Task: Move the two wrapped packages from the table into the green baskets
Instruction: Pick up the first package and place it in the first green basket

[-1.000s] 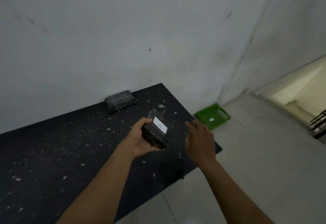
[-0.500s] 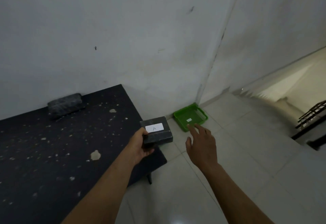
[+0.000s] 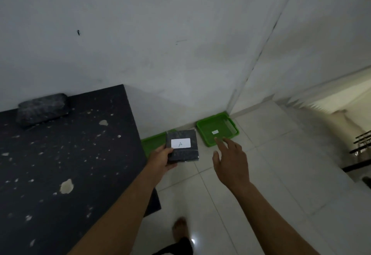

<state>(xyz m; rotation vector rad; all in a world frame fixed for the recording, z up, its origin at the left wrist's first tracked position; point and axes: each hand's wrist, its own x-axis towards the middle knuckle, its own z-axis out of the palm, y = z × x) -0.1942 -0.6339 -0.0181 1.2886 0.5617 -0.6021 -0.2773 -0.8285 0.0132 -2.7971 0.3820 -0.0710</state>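
Note:
My left hand [image 3: 161, 159] grips a dark wrapped package [image 3: 183, 153] with a white label marked "A", held in the air past the table's right edge. Below and behind it a green basket [image 3: 152, 143] lies on the floor, partly hidden by the package and the table. A second green basket [image 3: 217, 128], with a small white label inside, lies in the wall corner. My right hand [image 3: 230, 160] hovers open, fingers spread, just in front of that basket. The other wrapped package [image 3: 43, 108] rests at the back of the dark speckled table [image 3: 60, 164], against the wall.
White walls meet in a corner behind the baskets. The floor is pale tile. My foot [image 3: 179, 228] shows at the bottom. A dark metal frame [image 3: 361, 150] stands at the right edge, near a lit opening.
The view has swung right and closer to the baskets. My left hand has carried the labelled package off the table to above the floor; a second basket has come into sight.

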